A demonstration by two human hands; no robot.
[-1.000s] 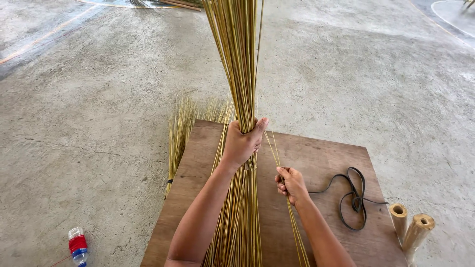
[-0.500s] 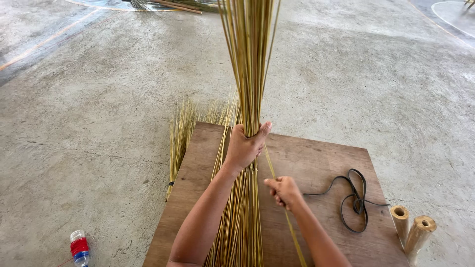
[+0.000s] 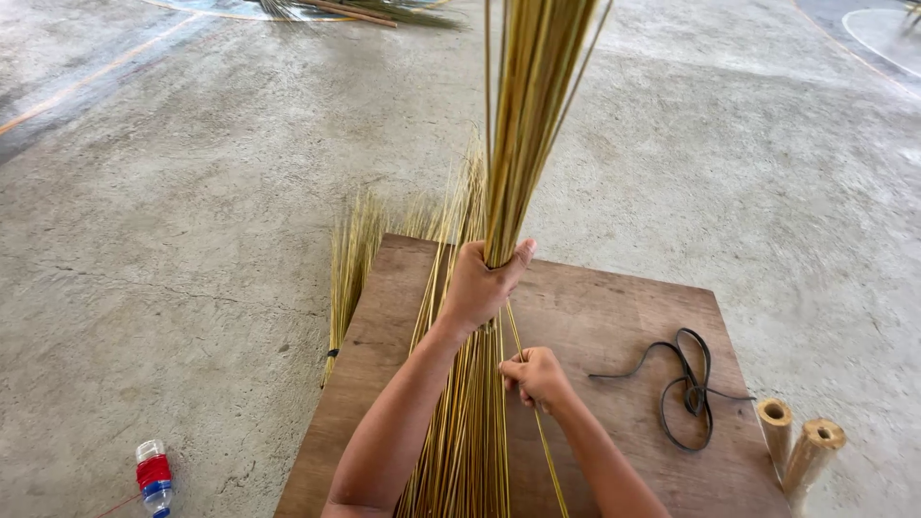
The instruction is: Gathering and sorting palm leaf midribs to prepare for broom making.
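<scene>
The left hand (image 3: pixel 480 288) is clenched around a bundle (image 3: pixel 523 134) of thin yellow sticks, holding it upright above a wooden board (image 3: pixel 614 326). The bundle fans upward past the top of the frame, so its tips are cut off; below the fist the sticks splay down over the board toward the person and run out of the bottom edge. Just below and right of it, the right hand (image 3: pixel 537 376) is closed in a pinch on a single stick (image 3: pixel 523 360) that slants away from the bundle; the fingertips are curled under and hard to make out.

The board's right half lies mostly bare, with a loose black strap (image 3: pixel 686 388) coiled near its right edge. Just off that edge two bamboo tubes (image 3: pixel 796 446) stand together, their open tops showing hollow bores with nothing visible inside. Along the board's left edge a smaller tied sheaf (image 3: pixel 350 269) lies on the concrete floor (image 3: pixel 192 192), its tips pointing away. Further left, well apart, a small clear bottle (image 3: pixel 153 477) with a red band lies on the floor. The floor is open on all sides; more sticks (image 3: pixel 355 11) lie at the far top edge, partly cut off.
</scene>
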